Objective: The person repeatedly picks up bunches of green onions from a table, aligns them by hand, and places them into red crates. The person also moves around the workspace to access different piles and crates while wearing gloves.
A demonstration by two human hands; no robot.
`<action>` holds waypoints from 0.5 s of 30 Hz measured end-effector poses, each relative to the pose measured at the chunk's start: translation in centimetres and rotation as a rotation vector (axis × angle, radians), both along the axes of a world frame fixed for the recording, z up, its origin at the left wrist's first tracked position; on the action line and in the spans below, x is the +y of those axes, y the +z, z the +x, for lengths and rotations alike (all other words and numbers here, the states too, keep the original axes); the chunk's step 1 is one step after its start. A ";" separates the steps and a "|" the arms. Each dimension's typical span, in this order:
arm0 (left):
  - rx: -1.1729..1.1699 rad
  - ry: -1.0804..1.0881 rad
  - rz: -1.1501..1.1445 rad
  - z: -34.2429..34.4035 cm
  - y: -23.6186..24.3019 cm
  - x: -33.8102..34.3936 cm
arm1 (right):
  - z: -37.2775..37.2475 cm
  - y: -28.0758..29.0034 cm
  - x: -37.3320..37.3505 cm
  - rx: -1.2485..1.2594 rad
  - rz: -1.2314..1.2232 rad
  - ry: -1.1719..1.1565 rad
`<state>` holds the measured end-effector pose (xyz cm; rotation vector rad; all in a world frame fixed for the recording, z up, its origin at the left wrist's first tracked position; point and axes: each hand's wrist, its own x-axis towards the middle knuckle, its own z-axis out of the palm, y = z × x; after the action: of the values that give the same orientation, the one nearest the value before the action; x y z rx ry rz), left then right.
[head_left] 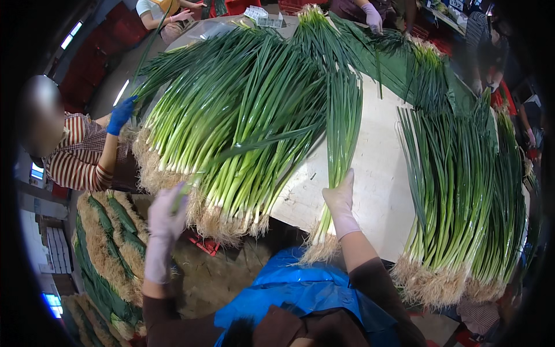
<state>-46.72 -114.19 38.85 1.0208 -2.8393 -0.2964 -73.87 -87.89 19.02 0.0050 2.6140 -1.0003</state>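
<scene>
My left hand (165, 211) wears a pale pink glove, slightly blurred, and is closed on a green onion stalk (188, 184) at the near edge of a large pile of green onions (231, 110) with white stems and tan roots. My right hand (341, 196), gloved alike, grips a narrow bunch of green onions (338, 127) lying lengthwise on the pale board tabletop (381, 162), its roots hanging toward my blue plastic apron (283, 272). Another wide pile (457, 191) lies along the table's right side.
A co-worker in a striped top (81, 144) holds onion leaves with a blue-gloved hand (120, 117) at the left. Other gloved workers (373, 17) stand across the table. Stacked onion bundles (98, 243) lie at lower left; a red crate (205, 246) sits under the table.
</scene>
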 end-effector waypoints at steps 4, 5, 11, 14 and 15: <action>0.448 -0.171 -0.315 5.3 3.3 -4.8 | 0.2 1.4 -0.5 -0.093 0.032 0.009; 0.481 -0.120 -0.248 6.2 3.5 -5.5 | 0.1 1.4 -0.4 -0.091 0.027 0.011; 0.767 -0.054 -0.057 4.8 0.7 -6.7 | 0.4 1.3 -0.7 -0.075 0.020 0.031; 0.562 0.018 -0.233 -3.1 -1.7 -3.1 | -0.3 -0.2 0.1 -0.030 0.049 0.017; 0.437 0.044 -0.191 -3.7 -3.0 -3.0 | -0.2 -0.3 -0.1 -0.031 0.036 0.029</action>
<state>-50.37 -117.22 35.84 0.8550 -2.3976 -0.2077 -74.07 -87.96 18.75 -0.0084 2.5964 -0.9353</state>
